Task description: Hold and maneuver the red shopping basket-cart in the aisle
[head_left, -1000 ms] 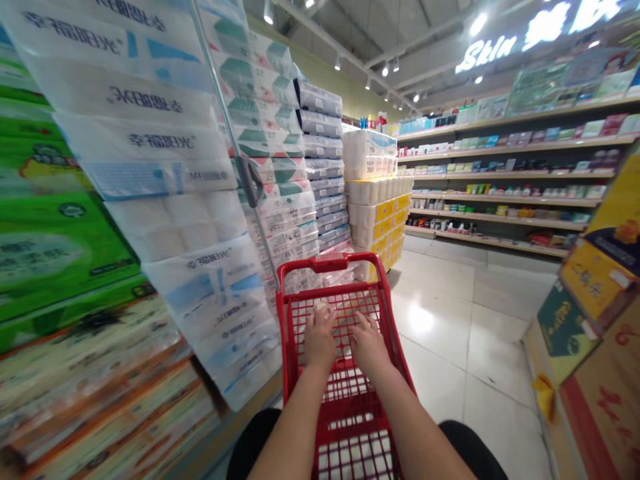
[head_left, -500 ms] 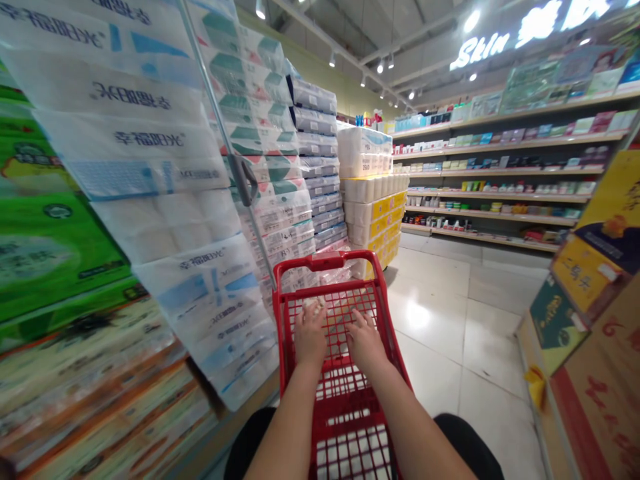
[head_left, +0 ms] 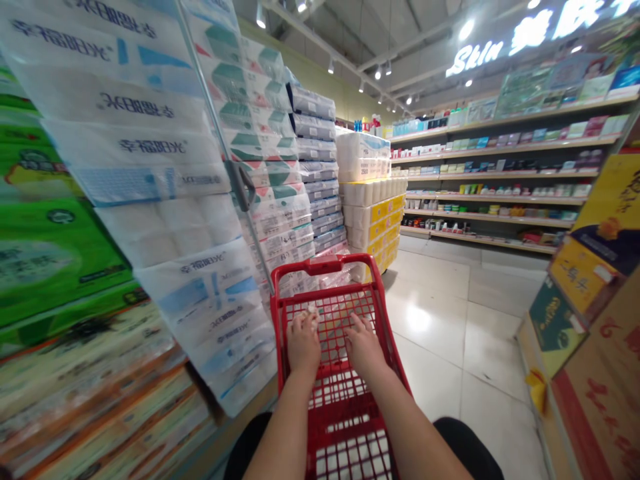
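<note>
Right in front of me stands a red plastic shopping trolley point(head_left: 350, 408) with a mesh of open squares. My left hand point(head_left: 303, 343) is closed around a crumpled whitish tissue point(head_left: 313, 313), part of which pokes out by the fingertips. It is over the left side of the mesh. Across from it, my right hand point(head_left: 363, 343) has its fingers apart, holding nothing, over the mesh's right side. Whether the right fingertips touch the mesh I cannot tell. Beyond both hands is the trolley's raised red handle frame point(head_left: 325, 265).
Tall stacks of toilet paper packs point(head_left: 185, 227) rise close on the left, with a metal pole bearing a grey grip point(head_left: 242, 185) beside them. Yellow-wrapped rolls point(head_left: 383, 230) stand ahead. Boxes point(head_left: 585, 283) line the right; cosmetics shelves point(head_left: 500, 175) run behind a tiled floor point(head_left: 440, 333).
My left hand has shifted slightly left over the mesh, and more of the tissue shows. My right hand stays nearly where it was. The view has tilted a little.
</note>
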A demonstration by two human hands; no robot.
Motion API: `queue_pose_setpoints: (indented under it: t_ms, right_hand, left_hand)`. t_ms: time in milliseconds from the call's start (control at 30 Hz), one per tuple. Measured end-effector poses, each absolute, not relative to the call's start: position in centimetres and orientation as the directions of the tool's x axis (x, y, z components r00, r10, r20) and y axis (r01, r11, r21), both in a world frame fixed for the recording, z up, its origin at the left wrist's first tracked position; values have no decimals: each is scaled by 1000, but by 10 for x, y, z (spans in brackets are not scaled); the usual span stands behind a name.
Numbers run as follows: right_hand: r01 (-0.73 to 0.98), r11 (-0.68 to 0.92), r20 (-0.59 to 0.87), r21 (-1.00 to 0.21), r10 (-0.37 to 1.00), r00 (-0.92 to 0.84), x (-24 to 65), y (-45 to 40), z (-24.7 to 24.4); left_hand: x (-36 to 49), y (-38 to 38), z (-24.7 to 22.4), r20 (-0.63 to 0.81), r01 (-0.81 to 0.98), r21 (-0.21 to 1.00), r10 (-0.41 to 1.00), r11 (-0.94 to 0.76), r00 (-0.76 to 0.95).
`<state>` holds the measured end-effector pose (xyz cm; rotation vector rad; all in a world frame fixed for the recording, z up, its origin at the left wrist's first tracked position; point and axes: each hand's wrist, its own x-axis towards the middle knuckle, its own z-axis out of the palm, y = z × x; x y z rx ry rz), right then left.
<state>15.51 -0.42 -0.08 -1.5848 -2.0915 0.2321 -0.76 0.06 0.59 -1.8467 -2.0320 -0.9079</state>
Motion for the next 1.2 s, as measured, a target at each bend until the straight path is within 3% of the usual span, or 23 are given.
queue_pose_setpoints:
  t_ms: [100,267,467,533,633,800,967,1100,1200]
  right_hand:
    - [855,309,293,-417,936,-195,154,-4,-1]
    - [858,303,291,-416,938,-190,154,-5,1]
    - [867,283,264,-411,947,-184,154,-4,1]
    - [866,288,275,-410,944,-183,154,-4,-1]
    - [858,311,305,-409,933,-193,154,-4,-1]
    - [868,287,272,-406,944,-185,154,-5,2]
    - [863,297,281,-409,940,-190,153,-6,2]
    - [869,293,276,-400,942,-191,153,-5,2]
    - [866,300,298,-400,936,-187,154,-5,1]
  left_hand:
    - [1,-5,11,531,968,252,837,-6,-133]
    - [13,-7,11,609,950,283,740,135,-286]
    - [19,-3,-1,575,965,138,812,-221,103]
    - [13,-2,0,589,971,167,807,-171,41]
    - [4,-2,3,618,963,264,757,55,-213]
    - [10,-3,1,580,985,128,814,-118,23]
    - [11,-1,-4,595,978,193,782,84,-185]
    - [8,1,-6,571,985,110,819,-136,50]
    - [1,3,-2,563,986,163,824,-42,-58]
